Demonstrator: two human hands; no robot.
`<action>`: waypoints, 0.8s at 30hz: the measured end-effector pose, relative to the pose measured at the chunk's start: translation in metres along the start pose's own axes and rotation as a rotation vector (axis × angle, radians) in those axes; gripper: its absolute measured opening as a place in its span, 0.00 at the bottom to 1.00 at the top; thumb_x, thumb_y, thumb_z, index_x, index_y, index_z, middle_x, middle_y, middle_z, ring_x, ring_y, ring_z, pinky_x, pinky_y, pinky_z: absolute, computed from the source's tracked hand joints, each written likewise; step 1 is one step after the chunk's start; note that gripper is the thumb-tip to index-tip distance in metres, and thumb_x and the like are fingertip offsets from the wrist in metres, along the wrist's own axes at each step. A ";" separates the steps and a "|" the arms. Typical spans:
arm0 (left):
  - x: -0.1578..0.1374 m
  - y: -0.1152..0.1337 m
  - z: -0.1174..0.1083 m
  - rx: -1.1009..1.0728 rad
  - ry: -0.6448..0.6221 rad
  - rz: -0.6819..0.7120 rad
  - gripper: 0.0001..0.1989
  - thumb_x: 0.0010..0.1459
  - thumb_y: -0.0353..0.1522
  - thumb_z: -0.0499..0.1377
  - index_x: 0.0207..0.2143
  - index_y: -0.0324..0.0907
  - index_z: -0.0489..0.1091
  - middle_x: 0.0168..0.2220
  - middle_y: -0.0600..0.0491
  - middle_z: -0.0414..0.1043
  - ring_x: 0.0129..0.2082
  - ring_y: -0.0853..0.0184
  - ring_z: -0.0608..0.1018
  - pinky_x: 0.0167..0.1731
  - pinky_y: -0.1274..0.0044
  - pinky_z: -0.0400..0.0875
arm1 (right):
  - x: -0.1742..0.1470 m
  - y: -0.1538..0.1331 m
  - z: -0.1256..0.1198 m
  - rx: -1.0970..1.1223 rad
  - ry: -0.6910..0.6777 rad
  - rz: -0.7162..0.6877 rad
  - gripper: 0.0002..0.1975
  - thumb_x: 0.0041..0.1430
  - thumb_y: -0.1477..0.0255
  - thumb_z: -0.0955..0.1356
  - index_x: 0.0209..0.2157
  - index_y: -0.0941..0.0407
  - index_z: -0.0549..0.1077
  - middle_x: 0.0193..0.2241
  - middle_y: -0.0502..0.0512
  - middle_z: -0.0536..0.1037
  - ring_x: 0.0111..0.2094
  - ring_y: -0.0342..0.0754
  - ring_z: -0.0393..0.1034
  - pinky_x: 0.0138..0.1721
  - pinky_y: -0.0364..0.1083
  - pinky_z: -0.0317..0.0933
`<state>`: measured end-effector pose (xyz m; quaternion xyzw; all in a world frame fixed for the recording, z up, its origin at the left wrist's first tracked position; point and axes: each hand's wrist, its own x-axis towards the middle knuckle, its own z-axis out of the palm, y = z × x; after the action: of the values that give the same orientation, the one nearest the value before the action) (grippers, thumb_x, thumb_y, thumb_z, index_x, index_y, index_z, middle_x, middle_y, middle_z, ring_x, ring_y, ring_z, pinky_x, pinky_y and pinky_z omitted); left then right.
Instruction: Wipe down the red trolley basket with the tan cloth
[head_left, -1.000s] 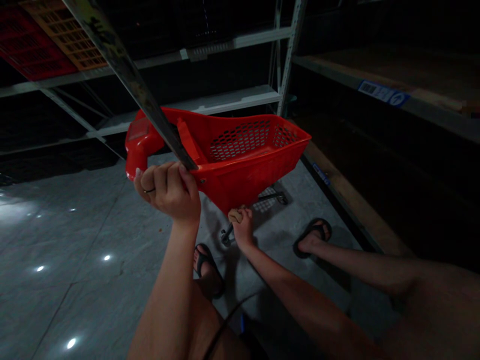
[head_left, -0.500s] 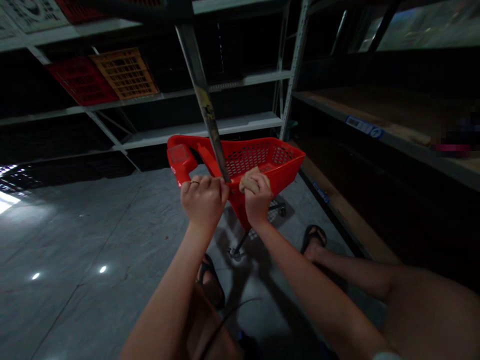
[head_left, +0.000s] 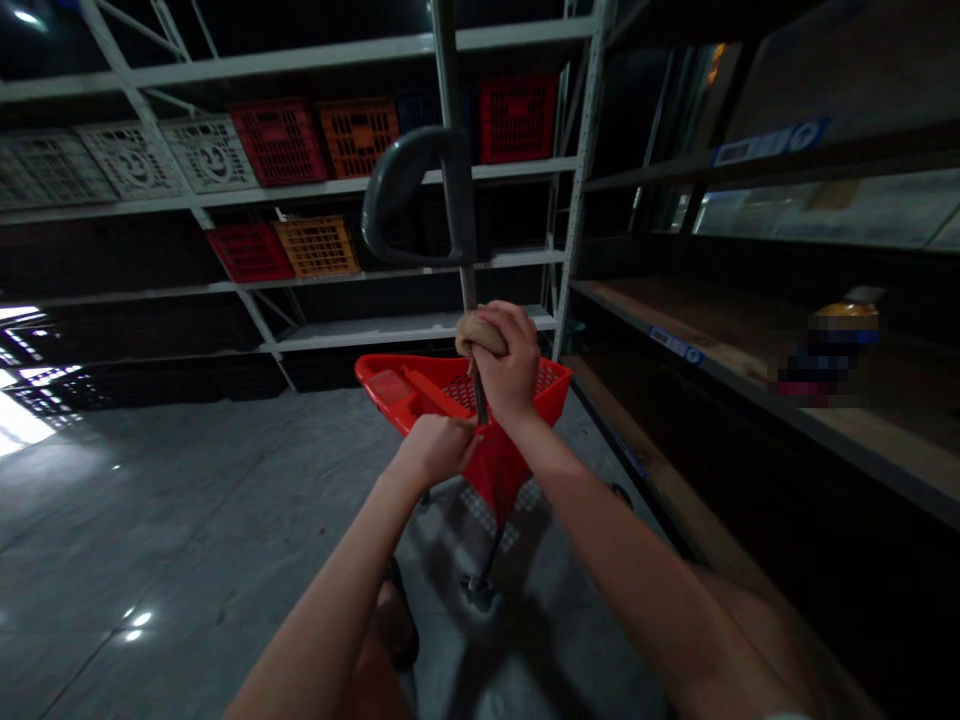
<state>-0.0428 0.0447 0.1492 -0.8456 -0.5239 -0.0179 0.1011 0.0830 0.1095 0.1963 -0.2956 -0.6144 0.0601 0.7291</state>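
Note:
A red plastic shopping cart (head_left: 551,395) with perforated basket walls stands on the floor in front of me. From its near edge rises a metal pole (head_left: 448,70) bearing a grey loop-shaped grip (head_left: 373,205). My left hand (head_left: 439,447) is closed at the cart's near rim, by the foot of the pole; its fingertips are partly hidden. Higher up, my right hand (head_left: 514,365) is closed around a crumpled tan cloth (head_left: 478,335), which is pressed against the pole below the loop grip.
Behind the cart, a white metal rack (head_left: 517,170) carries red crates (head_left: 517,118), orange crates (head_left: 316,247) and pale crates (head_left: 210,155). Wooden shelving (head_left: 720,340) runs along the right, with a bottle (head_left: 847,310), partly blurred out, on it. A wheel (head_left: 478,592) and my foot are close together.
My right hand has moved up along the pole with the cloth, while my left hand stays low at the rim. The view has tilted up, bringing the loop grip and more crates into sight.

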 end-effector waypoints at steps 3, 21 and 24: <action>0.000 0.018 0.001 -0.014 0.001 0.001 0.20 0.70 0.36 0.46 0.47 0.37 0.75 0.38 0.40 0.82 0.37 0.53 0.85 0.37 0.68 0.77 | 0.018 -0.010 -0.003 -0.036 -0.005 -0.042 0.15 0.56 0.76 0.69 0.45 0.51 0.75 0.52 0.56 0.72 0.55 0.53 0.68 0.60 0.56 0.63; -0.007 0.085 0.004 -0.057 0.099 -0.143 0.18 0.68 0.32 0.48 0.50 0.34 0.74 0.39 0.37 0.81 0.37 0.50 0.85 0.33 0.65 0.79 | 0.066 -0.034 -0.035 0.553 -0.269 0.317 0.53 0.49 0.74 0.69 0.71 0.42 0.41 0.39 0.46 0.75 0.28 0.40 0.73 0.25 0.39 0.70; -0.007 0.091 0.004 -0.067 0.107 -0.154 0.19 0.68 0.31 0.47 0.50 0.33 0.74 0.38 0.36 0.81 0.37 0.50 0.85 0.34 0.63 0.79 | 0.045 -0.019 -0.044 0.510 -0.329 0.326 0.52 0.50 0.74 0.69 0.71 0.44 0.40 0.37 0.45 0.76 0.27 0.41 0.71 0.27 0.40 0.70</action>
<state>0.0345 0.0005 0.1310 -0.8035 -0.5804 -0.0884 0.0987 0.1297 0.0987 0.2419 -0.1846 -0.6335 0.3744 0.6515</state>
